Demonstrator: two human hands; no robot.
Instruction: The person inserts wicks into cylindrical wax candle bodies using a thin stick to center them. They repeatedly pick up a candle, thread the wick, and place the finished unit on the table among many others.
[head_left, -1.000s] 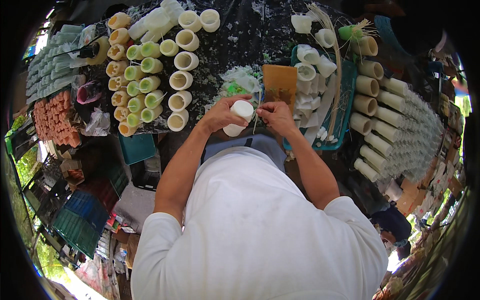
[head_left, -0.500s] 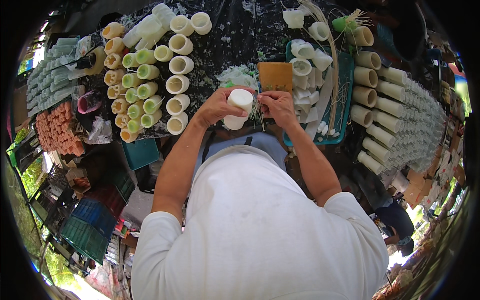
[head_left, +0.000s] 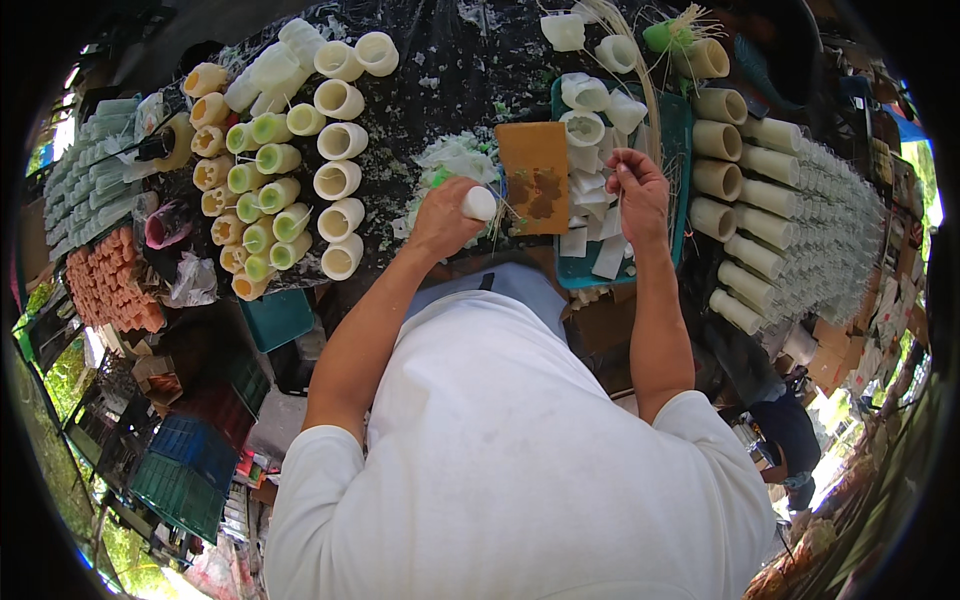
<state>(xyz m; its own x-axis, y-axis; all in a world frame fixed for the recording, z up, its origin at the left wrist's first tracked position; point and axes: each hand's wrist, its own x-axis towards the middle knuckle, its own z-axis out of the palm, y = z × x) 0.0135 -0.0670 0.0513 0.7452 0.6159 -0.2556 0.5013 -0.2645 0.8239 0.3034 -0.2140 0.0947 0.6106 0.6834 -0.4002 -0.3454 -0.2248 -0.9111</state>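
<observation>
My left hand [head_left: 445,215] grips a small white cylinder [head_left: 479,203], held on its side over the dark table [head_left: 450,80], with thin straw-like strands hanging from its end. My right hand [head_left: 635,190] is raised over the teal tray [head_left: 680,160], fingers pinched on a thin pale strand [head_left: 650,110] that runs up toward a bundle at the back. Between the hands lies a brown square board [head_left: 535,175]. A heap of white and green scraps [head_left: 455,160] lies just beyond my left hand.
Rows of white, green and yellow hollow cylinders [head_left: 290,170] stand at the left. Cream tubes [head_left: 730,170] and stacked clear cups [head_left: 830,230] line the right. White pieces [head_left: 590,100] fill the teal tray. Orange items [head_left: 105,280] and crates [head_left: 180,470] sit lower left.
My hands have moved apart: the right hand went to the right over the tray, pulling a strand, while the left hand turned the white cylinder onto its side.
</observation>
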